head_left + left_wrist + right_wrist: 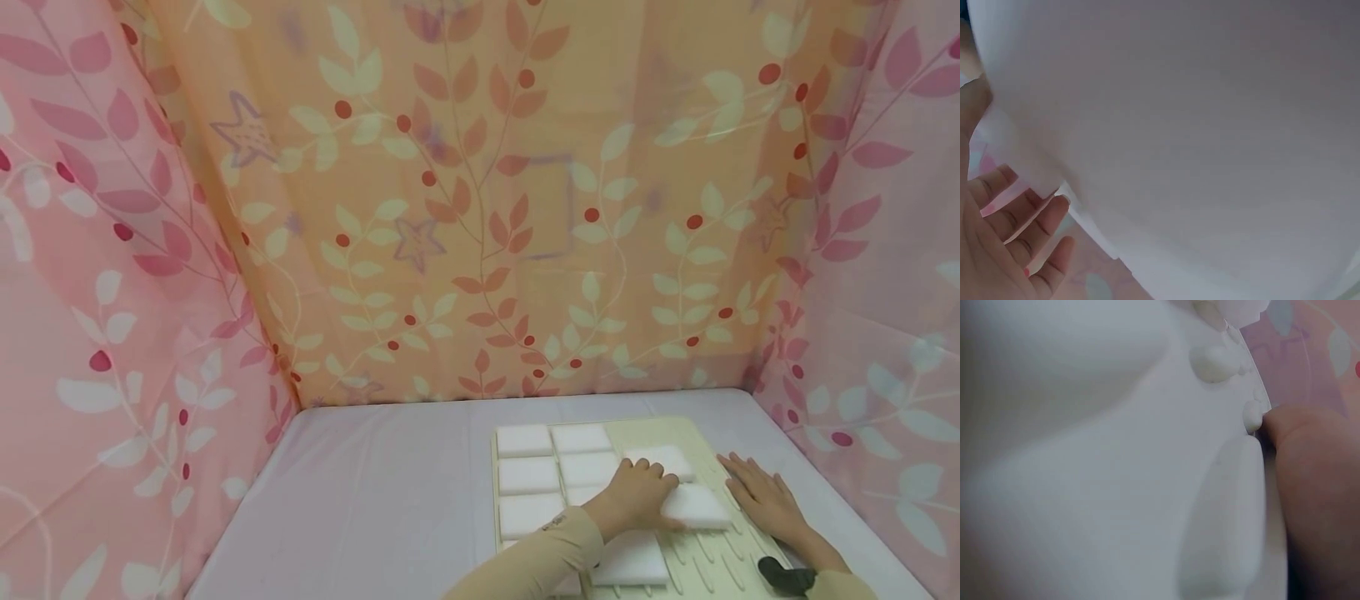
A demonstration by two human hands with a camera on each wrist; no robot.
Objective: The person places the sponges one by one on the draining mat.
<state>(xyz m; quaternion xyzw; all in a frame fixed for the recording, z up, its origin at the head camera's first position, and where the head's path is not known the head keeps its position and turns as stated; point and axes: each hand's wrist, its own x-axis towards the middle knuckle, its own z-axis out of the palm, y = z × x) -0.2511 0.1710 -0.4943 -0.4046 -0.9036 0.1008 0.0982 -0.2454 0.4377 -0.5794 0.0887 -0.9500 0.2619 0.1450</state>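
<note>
My left hand (637,496) grips a white sponge block (701,507) over the right part of a cream ridged tray (708,571). In the left wrist view its thumb and fingers (1019,244) meet the block's edge, and the large white surface (1197,137) fills most of that picture. Along the tray's right edge, my right hand (767,500) rests with its fingers extended. The right wrist view shows part of this hand (1316,481) beside the tray's rim and raised ridges (1229,519). Another white block (660,460) lies just beyond the gripped one.
Several more white blocks (525,475) sit in rows on the tray's left side, partly hidden by my left forearm. The tray stands on a table with a pale cover (360,500). Patterned cloth (480,200) encloses it at the back and both sides.
</note>
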